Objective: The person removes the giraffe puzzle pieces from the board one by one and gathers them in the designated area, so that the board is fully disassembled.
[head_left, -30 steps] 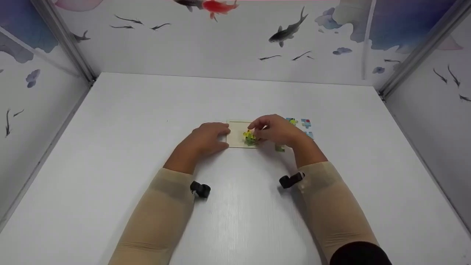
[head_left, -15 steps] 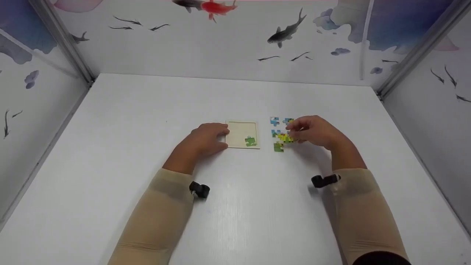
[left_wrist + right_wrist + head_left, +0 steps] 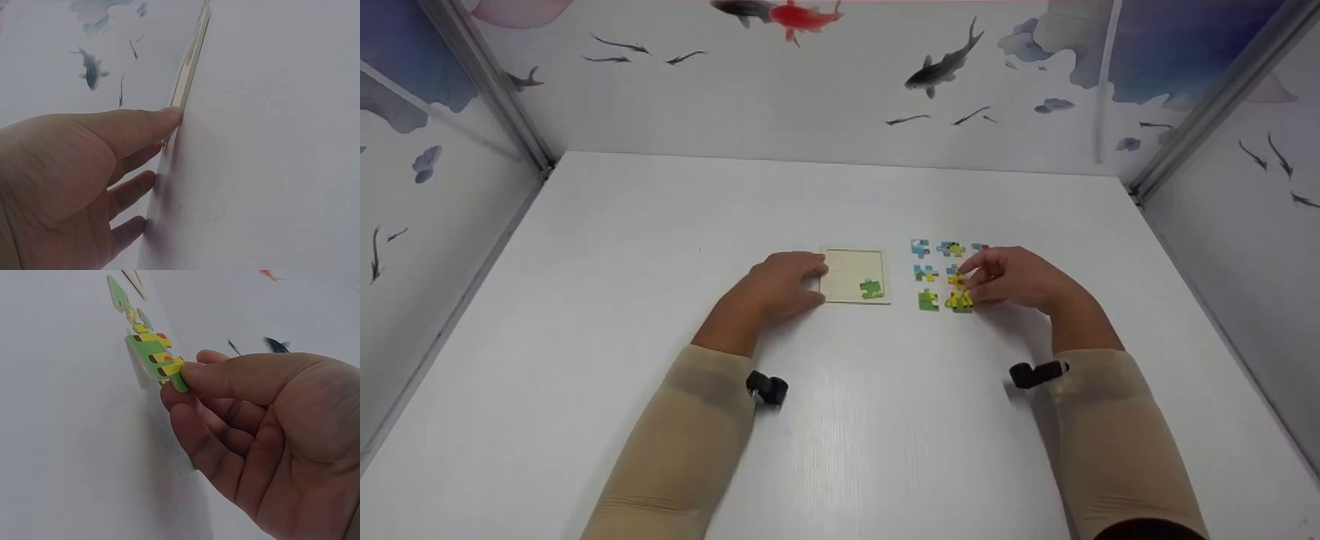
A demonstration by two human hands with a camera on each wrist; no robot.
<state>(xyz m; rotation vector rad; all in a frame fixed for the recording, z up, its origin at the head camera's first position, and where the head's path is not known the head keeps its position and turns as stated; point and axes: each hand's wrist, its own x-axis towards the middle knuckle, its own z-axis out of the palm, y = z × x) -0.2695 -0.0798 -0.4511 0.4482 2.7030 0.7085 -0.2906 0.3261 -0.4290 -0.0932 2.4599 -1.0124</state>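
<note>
My left hand (image 3: 782,283) touches the left side of a shallow wooden puzzle board (image 3: 844,267). In the left wrist view, the thumb (image 3: 163,119) lies at the board's near corner, and lower fingertips touch the table. One green puzzle piece (image 3: 871,288) lies in the board's lower right corner. To the right, my right hand (image 3: 1020,277) pinches a green and yellow puzzle piece (image 3: 154,354) by its edge between thumb and forefinger. That piece is tilted in the right wrist view; whether it touches the table I cannot tell.
Several blue, green and yellow puzzle pieces stand in loose rows right of the board, among them a blue one (image 3: 920,247) and a green one (image 3: 928,300). The right hand hides part of this group. White walls with painted fish (image 3: 945,61) surround the white table (image 3: 840,420).
My right hand has moved from over the board to the right, carrying the yellow and green piece, then lowered it toward the near row of pieces. The left hand stays put.
</note>
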